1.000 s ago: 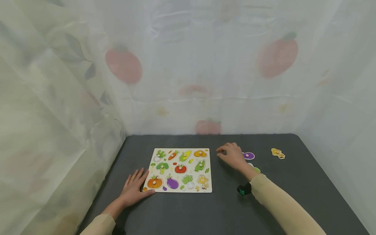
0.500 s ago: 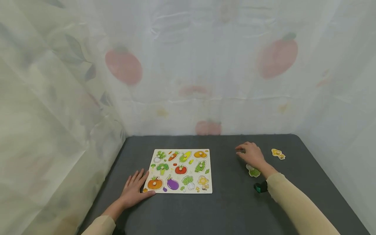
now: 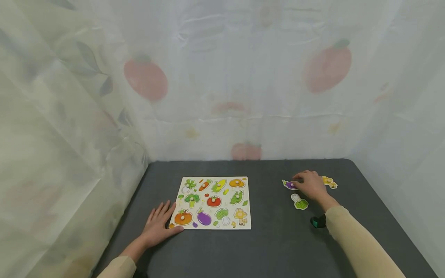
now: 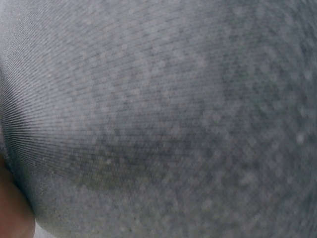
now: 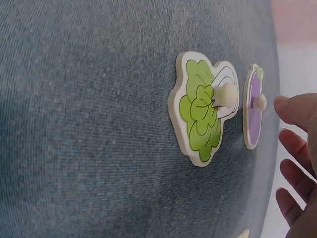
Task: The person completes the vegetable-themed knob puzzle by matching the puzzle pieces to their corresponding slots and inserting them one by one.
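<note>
My left hand (image 3: pixel 157 224) lies spread at the left edge of a wooden vegetable puzzle board (image 3: pixel 222 204), its fingers and thumb along the lower left corner. Over on the right, my right hand (image 3: pixel 312 187) hovers beside a purple eggplant puzzle piece (image 3: pixel 288 185) and partly hides it in the head view. From the right wrist, its loosely bent fingers (image 5: pixel 295 148) hold nothing and stand close to the eggplant's knob (image 5: pixel 260 102). A leafy green cabbage-like piece (image 3: pixel 299 202), also knobbed, lies nearer to me. The yellow mushroom piece (image 3: pixel 330 182) lies just beyond my right hand.
The dark grey cloth-covered table (image 3: pixel 264 251) carries the board and loose pieces. Pale curtains (image 3: pixel 198 77) with a fruit print stand behind it and at both sides. The left wrist view shows mostly blurred table cloth (image 4: pixel 173 99).
My right hand has moved right from beside the board, past the eggplant piece to its right side. The cabbage-like piece has come fully into view. My left hand and the board have stayed put.
</note>
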A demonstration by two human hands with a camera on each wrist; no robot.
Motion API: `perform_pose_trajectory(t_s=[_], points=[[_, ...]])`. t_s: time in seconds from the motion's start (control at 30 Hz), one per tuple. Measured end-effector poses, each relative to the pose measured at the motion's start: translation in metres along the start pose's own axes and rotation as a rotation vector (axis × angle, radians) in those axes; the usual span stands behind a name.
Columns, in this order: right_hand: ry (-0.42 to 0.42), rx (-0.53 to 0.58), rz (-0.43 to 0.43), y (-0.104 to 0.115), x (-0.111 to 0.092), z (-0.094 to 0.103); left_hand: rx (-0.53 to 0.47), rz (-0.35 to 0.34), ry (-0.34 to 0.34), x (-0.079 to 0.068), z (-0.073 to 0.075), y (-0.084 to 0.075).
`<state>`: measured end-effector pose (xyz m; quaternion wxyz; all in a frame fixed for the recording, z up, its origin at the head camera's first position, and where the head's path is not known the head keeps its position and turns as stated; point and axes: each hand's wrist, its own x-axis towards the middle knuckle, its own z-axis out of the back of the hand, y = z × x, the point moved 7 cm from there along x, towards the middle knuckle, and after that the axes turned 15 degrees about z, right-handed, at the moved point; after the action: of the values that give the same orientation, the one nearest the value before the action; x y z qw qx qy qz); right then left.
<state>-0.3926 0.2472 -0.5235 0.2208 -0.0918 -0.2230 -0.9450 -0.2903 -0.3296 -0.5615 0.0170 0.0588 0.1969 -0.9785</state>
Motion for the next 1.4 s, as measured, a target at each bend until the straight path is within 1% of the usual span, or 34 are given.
perform_pose_trajectory(t_s=[0.23, 0.47, 0.6, 0.9, 1.13, 1.4], points=[[0.016, -0.016, -0.013, -0.005, -0.002, -0.001, -0.019, -0.007, 0.004, 0.0, 0.0, -0.001], [0.038, -0.02, -0.023, -0.008, -0.003, -0.005, -0.024, 0.013, 0.014, 0.001, -0.004, 0.002], [0.029, -0.009, -0.037, -0.011, -0.005, -0.007, -0.017, 0.015, 0.02, 0.001, -0.003, 0.001], [-0.007, 0.062, -0.055, -0.019, -0.007, -0.012, -0.016, 0.018, 0.014, 0.002, -0.004, 0.002], [0.001, 0.127, -0.083, -0.022, -0.009, -0.015, -0.022, 0.021, 0.018, 0.001, -0.003, 0.002], [0.008, 0.164, -0.094, -0.026, -0.011, -0.017, -0.005, 0.028, 0.022, 0.004, -0.005, 0.005]])
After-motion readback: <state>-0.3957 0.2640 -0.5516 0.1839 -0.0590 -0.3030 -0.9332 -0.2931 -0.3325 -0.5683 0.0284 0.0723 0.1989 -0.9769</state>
